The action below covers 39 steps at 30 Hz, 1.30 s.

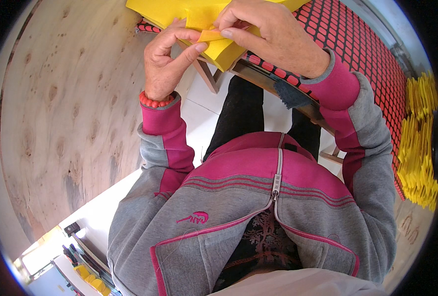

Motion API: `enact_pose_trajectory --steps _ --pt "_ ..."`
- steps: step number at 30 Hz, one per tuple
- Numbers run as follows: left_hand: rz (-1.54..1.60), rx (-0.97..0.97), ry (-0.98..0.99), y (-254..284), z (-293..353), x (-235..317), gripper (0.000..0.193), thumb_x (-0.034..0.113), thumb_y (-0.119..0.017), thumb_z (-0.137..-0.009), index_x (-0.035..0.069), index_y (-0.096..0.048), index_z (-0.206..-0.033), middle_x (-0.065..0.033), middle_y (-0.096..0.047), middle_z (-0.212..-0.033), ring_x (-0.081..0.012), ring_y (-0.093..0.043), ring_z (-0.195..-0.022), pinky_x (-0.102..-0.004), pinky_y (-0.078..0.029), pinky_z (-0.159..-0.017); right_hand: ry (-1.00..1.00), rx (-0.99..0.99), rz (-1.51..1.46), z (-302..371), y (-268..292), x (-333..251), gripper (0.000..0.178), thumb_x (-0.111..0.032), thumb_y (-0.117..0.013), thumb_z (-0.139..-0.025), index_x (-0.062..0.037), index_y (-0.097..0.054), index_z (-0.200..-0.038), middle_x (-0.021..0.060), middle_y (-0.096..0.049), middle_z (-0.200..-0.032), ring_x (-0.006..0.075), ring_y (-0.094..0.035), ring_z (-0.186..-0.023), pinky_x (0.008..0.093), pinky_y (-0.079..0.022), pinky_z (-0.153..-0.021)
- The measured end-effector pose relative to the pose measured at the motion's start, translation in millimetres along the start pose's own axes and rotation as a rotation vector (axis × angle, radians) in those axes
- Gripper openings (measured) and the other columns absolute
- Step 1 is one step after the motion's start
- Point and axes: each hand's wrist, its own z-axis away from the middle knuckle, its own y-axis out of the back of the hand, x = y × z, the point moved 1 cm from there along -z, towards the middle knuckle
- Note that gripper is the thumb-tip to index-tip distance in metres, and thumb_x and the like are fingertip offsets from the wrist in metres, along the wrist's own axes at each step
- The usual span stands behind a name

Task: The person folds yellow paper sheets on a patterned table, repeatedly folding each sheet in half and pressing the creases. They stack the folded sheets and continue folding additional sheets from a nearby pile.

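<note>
A bright yellow sheet [224,55], paper or thin fabric, lies at the table's edge at the top of the view, partly cut off by the frame. Its near part hangs over that edge. A narrow folded flap [211,36] stands up between my hands. From the left, my left hand [165,59] pinches the flap's end between thumb and fingers. My right hand [273,37] grips the same flap from the other side, thumb pressed on the fold, the other fingers curled and partly hidden behind it.
A cloth with red patches on black [352,54] covers the table at right. Bundles of yellow folded pieces [419,143] are stacked at the far right. A large plywood board [71,108] fills the left. Below the table edge show a dark blue rag [293,93] and a wooden leg [206,76].
</note>
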Motion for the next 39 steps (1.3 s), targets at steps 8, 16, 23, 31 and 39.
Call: enact_pose_trajectory --steps 8,16,23,31,39 --pt "-0.006 -0.013 0.024 0.6 0.5 2.2 0.016 0.007 -0.082 -0.085 0.006 -0.075 -0.099 -0.0044 -0.075 -0.105 -0.0222 -0.064 -0.116 -0.0435 -0.034 -0.118 0.013 0.024 -0.034 -0.5 -1.9 -0.5 0.009 -0.009 -0.065 -0.092 -0.0007 -0.062 -0.093 0.0156 -0.064 -0.087 0.0333 -0.064 -0.079 0.0394 -0.050 -0.071" --pt "-0.006 -0.016 0.018 1.6 0.9 -1.5 0.018 0.008 -0.083 -0.084 0.007 -0.076 -0.100 -0.0038 -0.075 -0.105 -0.0265 -0.060 -0.126 -0.0429 -0.035 -0.117 -0.006 0.030 -0.053 -0.7 -3.0 -1.9 0.007 -0.008 -0.066 -0.091 -0.0012 -0.063 -0.091 0.0153 -0.064 -0.085 0.0326 -0.063 -0.077 0.0383 -0.050 -0.069" --pt "-0.021 -0.024 -0.018 0.5 -0.8 1.1 0.018 0.006 -0.082 -0.084 0.006 -0.075 -0.100 -0.0049 -0.076 -0.106 -0.0232 -0.065 -0.117 -0.0438 -0.035 -0.118 -0.030 0.043 -0.065 0.0 -3.0 -2.9 0.007 -0.007 -0.067 -0.090 -0.0015 -0.063 -0.092 0.0147 -0.064 -0.085 0.0314 -0.063 -0.075 0.0373 -0.050 -0.068" --pt "-0.027 -0.060 -0.050 2.1 -2.9 1.1 0.017 0.008 -0.081 -0.084 0.007 -0.074 -0.100 -0.0066 -0.075 -0.112 -0.0198 -0.069 -0.109 -0.0455 -0.032 -0.121 -0.031 0.031 -0.028 -1.6 -3.6 -6.5 0.006 -0.006 -0.067 -0.089 -0.0020 -0.063 -0.091 0.0143 -0.065 -0.086 0.0303 -0.064 -0.076 0.0361 -0.050 -0.067" --pt "-0.043 -0.053 -0.064 1.7 -2.3 0.7 0.017 0.008 -0.081 -0.084 0.009 -0.074 -0.100 -0.0062 -0.075 -0.112 -0.0197 -0.069 -0.110 -0.0467 -0.032 -0.121 -0.041 0.022 -0.022 -1.6 -4.1 -7.6 0.006 -0.006 -0.067 -0.088 -0.0013 -0.063 -0.090 0.0139 -0.065 -0.085 0.0287 -0.064 -0.074 0.0355 -0.050 -0.066"
